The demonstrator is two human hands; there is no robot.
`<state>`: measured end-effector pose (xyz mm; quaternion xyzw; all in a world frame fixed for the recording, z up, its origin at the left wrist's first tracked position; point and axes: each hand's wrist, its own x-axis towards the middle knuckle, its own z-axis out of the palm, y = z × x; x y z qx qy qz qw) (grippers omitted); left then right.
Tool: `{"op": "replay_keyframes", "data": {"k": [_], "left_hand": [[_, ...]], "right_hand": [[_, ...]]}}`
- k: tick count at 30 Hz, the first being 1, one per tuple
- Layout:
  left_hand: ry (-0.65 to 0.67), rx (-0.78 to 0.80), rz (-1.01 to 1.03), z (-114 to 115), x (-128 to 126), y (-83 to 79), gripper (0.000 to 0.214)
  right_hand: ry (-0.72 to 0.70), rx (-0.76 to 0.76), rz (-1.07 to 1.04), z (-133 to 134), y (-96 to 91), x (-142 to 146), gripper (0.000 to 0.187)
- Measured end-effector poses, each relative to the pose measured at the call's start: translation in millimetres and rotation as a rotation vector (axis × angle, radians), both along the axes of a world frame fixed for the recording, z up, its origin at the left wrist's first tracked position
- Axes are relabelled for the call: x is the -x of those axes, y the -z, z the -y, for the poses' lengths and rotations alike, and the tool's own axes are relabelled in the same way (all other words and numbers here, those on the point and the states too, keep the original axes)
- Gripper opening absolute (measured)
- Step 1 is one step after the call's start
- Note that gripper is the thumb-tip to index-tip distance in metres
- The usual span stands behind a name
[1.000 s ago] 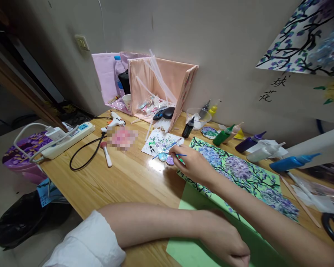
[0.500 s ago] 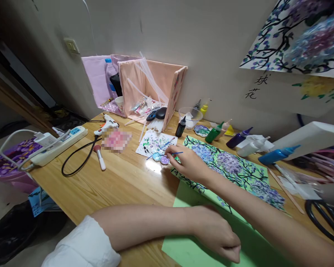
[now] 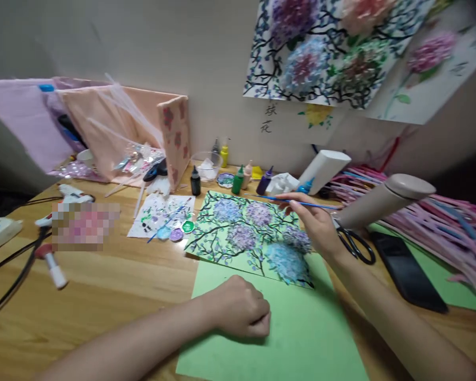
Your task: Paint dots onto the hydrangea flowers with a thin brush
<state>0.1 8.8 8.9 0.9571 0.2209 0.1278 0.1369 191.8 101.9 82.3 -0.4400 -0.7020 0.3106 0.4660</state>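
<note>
Between the fingertips of my right hand (image 3: 311, 219) is a thin blue paintbrush (image 3: 267, 198), lying nearly level above the top edge of the painting. The painting (image 3: 214, 241) is on green paper, with black branches, small leaves and raised blue and purple flower clusters. My left hand (image 3: 240, 307) rests as a closed fist on a plain green sheet (image 3: 301, 328) in front of it; nothing shows in its fingers. Left of the painting is a paint palette (image 3: 176, 234) with blue, purple and green wells. Next to it, a second brush (image 3: 170, 219) lies on a paint-spotted white paper (image 3: 140, 227).
Paint bottles, among them a black one (image 3: 195, 182) and a purple one (image 3: 265, 181), line the back. At right are scissors (image 3: 357, 246), a phone (image 3: 408, 272), a grey tumbler (image 3: 381, 201) and pink pipe cleaners (image 3: 432, 222). A glue gun (image 3: 73, 196) lies at left.
My right hand has moved right with the paintbrush, from over the palette to the painting's upper right. The view has turned right. My left fist still lies on the green sheet.
</note>
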Motion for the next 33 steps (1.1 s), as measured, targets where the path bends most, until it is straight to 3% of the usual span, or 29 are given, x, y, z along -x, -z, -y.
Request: {"op": "replay_keyframes", "data": {"k": [4,8,18,33], "left_hand": [[0.011,0.02,-0.01,-1.0,0.5,-3.1,0.018],[0.004,0.035,-0.049,-1.4,-1.1,-5.9,0.017],[0.015,0.019,-0.096,-2.8,-5.2,-8.5,0.016],[0.011,0.053,-0.081,-1.9,-4.7,-9.2,0.017]], "right_hand": [[0.326,0.01,-0.157,-3.8,47.0,-81.2,0.024],[0.508,-0.009,-0.117,0.6,74.9,-110.6,0.02],[0.327,-0.021,0.085,3.0,79.5,-109.4,0.023],[0.3,-0.027,0.213,5.6,76.3,-107.2,0.022]]}}
